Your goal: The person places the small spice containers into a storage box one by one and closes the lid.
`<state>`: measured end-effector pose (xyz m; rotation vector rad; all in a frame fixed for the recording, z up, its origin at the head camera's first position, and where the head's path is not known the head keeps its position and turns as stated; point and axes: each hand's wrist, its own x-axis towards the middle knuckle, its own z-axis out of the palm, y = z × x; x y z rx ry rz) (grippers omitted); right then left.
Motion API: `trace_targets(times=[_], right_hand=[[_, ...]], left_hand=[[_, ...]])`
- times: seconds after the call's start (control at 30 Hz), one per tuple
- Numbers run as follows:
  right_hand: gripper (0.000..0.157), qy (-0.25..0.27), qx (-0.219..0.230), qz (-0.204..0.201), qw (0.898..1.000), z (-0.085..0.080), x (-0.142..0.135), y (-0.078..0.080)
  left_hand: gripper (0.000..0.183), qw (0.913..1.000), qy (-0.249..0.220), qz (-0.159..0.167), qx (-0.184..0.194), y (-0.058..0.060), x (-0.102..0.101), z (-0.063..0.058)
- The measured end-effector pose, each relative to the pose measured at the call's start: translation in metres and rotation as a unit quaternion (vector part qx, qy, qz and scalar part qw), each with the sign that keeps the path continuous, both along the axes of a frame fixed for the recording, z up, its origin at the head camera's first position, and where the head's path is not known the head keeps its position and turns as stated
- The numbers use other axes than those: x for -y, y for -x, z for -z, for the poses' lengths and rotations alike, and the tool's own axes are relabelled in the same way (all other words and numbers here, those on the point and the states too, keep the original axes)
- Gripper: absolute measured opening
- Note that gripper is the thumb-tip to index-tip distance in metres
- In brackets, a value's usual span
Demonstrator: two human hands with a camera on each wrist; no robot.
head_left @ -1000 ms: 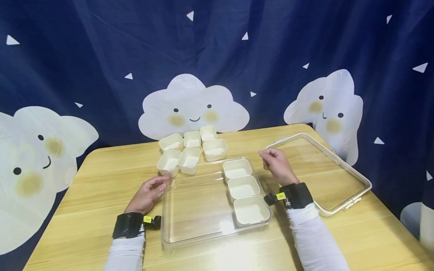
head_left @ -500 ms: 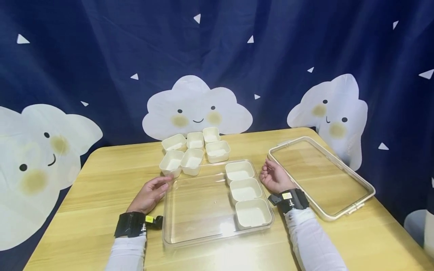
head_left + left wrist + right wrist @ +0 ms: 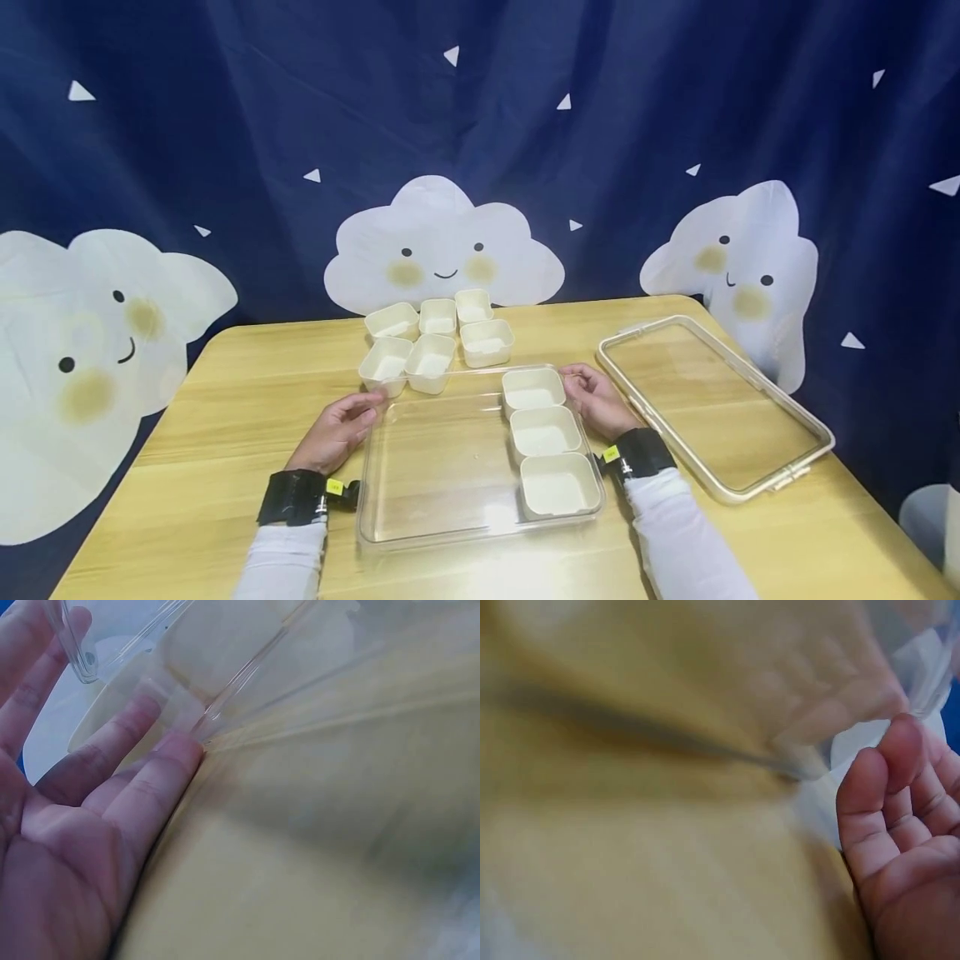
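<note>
A person's left hand [image 3: 333, 433] lies at the far left corner of a clear, shallow, rectangular plastic tray [image 3: 435, 467], its fingers lightly bent and spread apart; the left wrist view shows the fingertips against the transparent corner. The right hand [image 3: 600, 404] is at the far right corner of the tray, palm turned inward, fingers loosely curved with two fingertips close together beside the clear wall; whether they press on it I cannot tell. The tray rests on a pale wood-grain table [image 3: 247, 392] between the two hands. Three cream, rounded-square plastic cups [image 3: 545, 431] stand upright inside it in a row along its right side. Six more cream plastic cups [image 3: 430, 362] are clustered on the table just beyond the tray's far edge, the nearest left one close to the left hand's fingertips. To the right of the right hand, a clear rectangular lid with a cream frame [image 3: 757, 379] lies on the table. A navy curtain with white smiling clouds [image 3: 442, 237] hangs behind.
</note>
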<state>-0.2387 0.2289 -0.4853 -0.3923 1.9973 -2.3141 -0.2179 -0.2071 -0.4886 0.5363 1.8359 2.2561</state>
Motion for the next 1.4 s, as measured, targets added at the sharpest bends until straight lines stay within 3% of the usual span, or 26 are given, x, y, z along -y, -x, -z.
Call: trace_targets(times=[0.13, 0.23, 0.4, 0.5, 0.67, 0.87, 1.03, 1.2, 1.4], right_hand=[[0.036, -0.034, -0.003, 0.004, 0.999, 0.002, 0.000, 0.004], [0.034, -0.034, -0.003, 0.006, 0.999, 0.002, -0.005, 0.006], [0.026, -0.040, -0.014, 0.022, 0.999, -0.001, -0.024, -0.001], [0.025, -0.036, -0.005, 0.020, 0.999, -0.002, -0.033, -0.007], [0.028, -0.041, 0.012, 0.021, 0.999, -0.003, -0.037, -0.016], [0.027, -0.027, 0.015, 0.011, 0.999, -0.006, -0.032, -0.017], [0.022, -0.015, 0.020, 0.008, 1.000, -0.006, -0.031, -0.018], [0.020, -0.018, 0.008, 0.018, 1.000, -0.005, -0.032, -0.017], [0.019, -0.016, 0.008, 0.018, 1.000, -0.005, -0.032, -0.017]], left_hand=[[0.032, 0.9996, 0.026, -0.014, -0.004, -0.002, -0.002, 0.001], [0.037, 0.9985, 0.046, -0.027, 0.005, -0.001, -0.007, 0.000], [0.043, 0.9978, 0.062, -0.014, 0.017, 0.013, -0.028, -0.005], [0.049, 0.9975, 0.054, -0.014, 0.044, 0.018, -0.036, -0.005], [0.059, 0.9946, 0.021, -0.045, 0.091, 0.021, -0.037, -0.002], [0.067, 0.9928, 0.003, -0.078, 0.091, 0.022, -0.031, -0.001], [0.069, 0.9895, 0.077, -0.095, 0.076, 0.024, -0.034, -0.006], [0.064, 0.9741, 0.179, -0.126, 0.056, 0.028, -0.038, -0.009], [0.048, 0.9552, 0.253, -0.152, 0.023, 0.029, -0.040, -0.013]])
